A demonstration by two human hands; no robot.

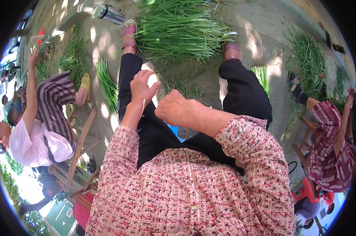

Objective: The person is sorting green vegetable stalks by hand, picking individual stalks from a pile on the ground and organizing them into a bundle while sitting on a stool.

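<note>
My left hand (141,88) is raised over my left thigh, its bent fingers and thumb apart and nothing plainly between them. Just to its right, my right hand (174,109) is closed in a fist, back of the hand up; whatever it may hold is hidden. The two hands do not touch. Beyond them, between my feet, lies a big pile of long thin green stalks (178,33). Loose green bits are strewn on the ground on the near side of the pile.
A tidy bundle of stalks (107,84) lies left of my leg, another bundle (261,78) right of my right leg. A steel bottle (108,15) is by my left foot. Seated people flank me, with looser heaps (309,55) near them.
</note>
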